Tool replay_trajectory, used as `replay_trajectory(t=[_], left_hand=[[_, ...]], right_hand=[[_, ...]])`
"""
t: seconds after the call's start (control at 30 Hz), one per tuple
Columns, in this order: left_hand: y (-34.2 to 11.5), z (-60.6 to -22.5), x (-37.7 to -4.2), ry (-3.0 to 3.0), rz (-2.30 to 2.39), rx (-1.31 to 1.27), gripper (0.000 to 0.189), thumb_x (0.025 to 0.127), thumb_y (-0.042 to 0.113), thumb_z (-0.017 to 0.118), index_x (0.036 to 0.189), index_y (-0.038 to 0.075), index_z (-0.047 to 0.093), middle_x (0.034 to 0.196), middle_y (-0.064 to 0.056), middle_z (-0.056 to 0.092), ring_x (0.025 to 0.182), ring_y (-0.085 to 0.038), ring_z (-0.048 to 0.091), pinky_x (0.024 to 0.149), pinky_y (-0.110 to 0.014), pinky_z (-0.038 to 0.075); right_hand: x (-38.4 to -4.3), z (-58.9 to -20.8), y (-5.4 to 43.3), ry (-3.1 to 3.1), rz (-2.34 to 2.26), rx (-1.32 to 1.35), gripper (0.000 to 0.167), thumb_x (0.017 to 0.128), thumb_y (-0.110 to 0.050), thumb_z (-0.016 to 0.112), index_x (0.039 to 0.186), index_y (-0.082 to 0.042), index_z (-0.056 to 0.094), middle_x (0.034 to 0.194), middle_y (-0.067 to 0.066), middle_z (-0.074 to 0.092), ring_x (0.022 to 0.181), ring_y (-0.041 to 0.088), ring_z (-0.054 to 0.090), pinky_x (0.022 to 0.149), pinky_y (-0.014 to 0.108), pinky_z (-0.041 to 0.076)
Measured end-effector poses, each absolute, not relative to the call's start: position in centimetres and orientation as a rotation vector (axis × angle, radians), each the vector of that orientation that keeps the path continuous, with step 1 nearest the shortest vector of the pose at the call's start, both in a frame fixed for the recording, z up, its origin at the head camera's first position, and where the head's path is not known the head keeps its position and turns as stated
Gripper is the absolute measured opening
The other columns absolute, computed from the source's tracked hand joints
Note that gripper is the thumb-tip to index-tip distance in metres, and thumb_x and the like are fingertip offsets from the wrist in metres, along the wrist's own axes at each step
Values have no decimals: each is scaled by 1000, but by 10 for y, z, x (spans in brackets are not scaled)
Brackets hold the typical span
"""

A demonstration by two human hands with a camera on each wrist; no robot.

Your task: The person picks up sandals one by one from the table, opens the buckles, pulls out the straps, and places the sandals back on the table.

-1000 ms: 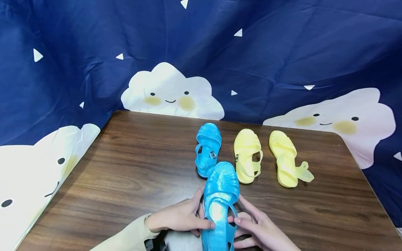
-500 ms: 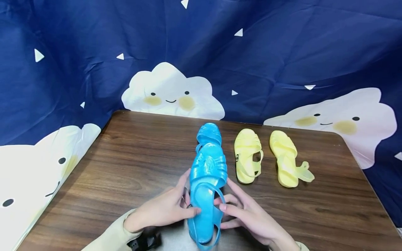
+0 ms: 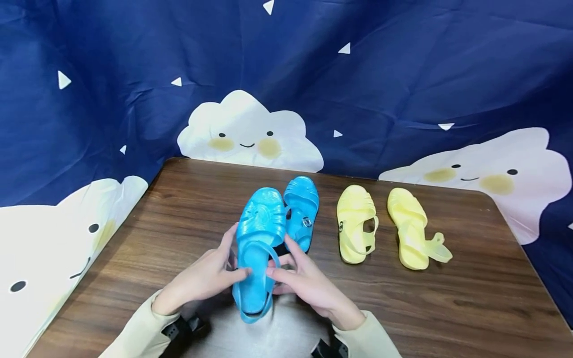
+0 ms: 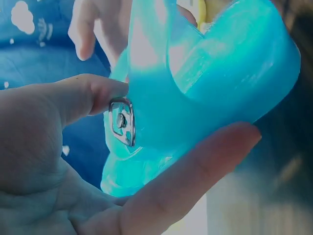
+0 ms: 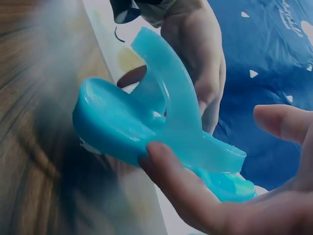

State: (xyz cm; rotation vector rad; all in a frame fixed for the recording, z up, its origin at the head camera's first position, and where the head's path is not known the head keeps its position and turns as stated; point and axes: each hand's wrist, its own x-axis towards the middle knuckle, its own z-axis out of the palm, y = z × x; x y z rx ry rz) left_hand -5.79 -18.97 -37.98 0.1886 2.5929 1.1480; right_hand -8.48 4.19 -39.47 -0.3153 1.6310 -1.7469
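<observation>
A blue jelly sandal (image 3: 261, 219) is held up over the near part of the table, toe pointing away and straps looping behind. My left hand (image 3: 206, 271) grips its left side; the thumb lies by the metal buckle (image 4: 122, 121) and a finger stretches along the lower side in the left wrist view. On the opposite side, my right hand (image 3: 309, 283) holds it near the loose strap (image 5: 171, 83), with one fingertip against the sole edge. Just behind stands a second blue sandal (image 3: 302, 199), partly covered by the held one.
Two yellow sandals stand to the right: one yellow sandal (image 3: 356, 209) has its strap looped round, while the other yellow sandal (image 3: 407, 219) has its strap splayed out. A blue cloud-print cloth (image 3: 380, 84) hangs behind the brown wooden table (image 3: 192, 199).
Both hands have carried the blue sandal away from the near edge and leftward, from in front of the second blue sandal to its left side. The yellow sandals have stayed put.
</observation>
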Motion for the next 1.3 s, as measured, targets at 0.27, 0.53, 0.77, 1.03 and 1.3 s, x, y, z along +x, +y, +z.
replay_trajectory(t=[0.27, 0.53, 0.77, 1.03, 1.3], left_hand=[[-209, -392, -76, 2453, 1301, -60, 101, 89, 46, 66, 154, 23, -7, 89, -12, 60, 69, -19, 64, 58, -35, 57], [-215, -400, -97, 2570, 1145, -94, 104, 90, 61, 54, 154, 11, -13, 152, -29, 30, 126, -42, 51, 94, -52, 49], [-209, -404, -113, 2652, 1041, -83, 103, 93, 59, 49, 151, -6, -7, 154, -32, 22, 135, -45, 39, 105, -57, 39], [-201, -408, -125, 2617, 1104, -94, 98, 93, 58, 50, 152, -4, 2, 151, -31, 29, 133, -45, 42, 105, -58, 40], [-205, -410, -138, 2493, 1335, -167, 93, 95, 52, 53, 151, -3, 3, 157, -25, 18, 142, -43, 28, 112, -59, 29]], right_hand=[[-93, -401, 6, 1806, -1695, -301, 89, 92, -28, 65, 156, -13, 5, 139, 15, 47, 104, 23, 65, 88, 42, 55], [-98, -409, -14, 1778, -1731, -226, 88, 90, -29, 67, 155, -14, 11, 152, 10, 35, 119, 24, 56, 94, 44, 52], [-106, -415, -22, 1745, -1782, -202, 86, 90, -27, 67, 155, -11, 11, 155, 11, 30, 127, 27, 51, 99, 47, 48], [-120, -420, -28, 1755, -1806, -181, 84, 88, -31, 69, 153, -16, 18, 153, 6, 36, 124, 23, 53, 104, 45, 43], [-135, -430, -39, 1771, -1862, -136, 89, 89, -27, 67, 155, -11, 9, 159, 6, 26, 133, 29, 42, 113, 50, 32]])
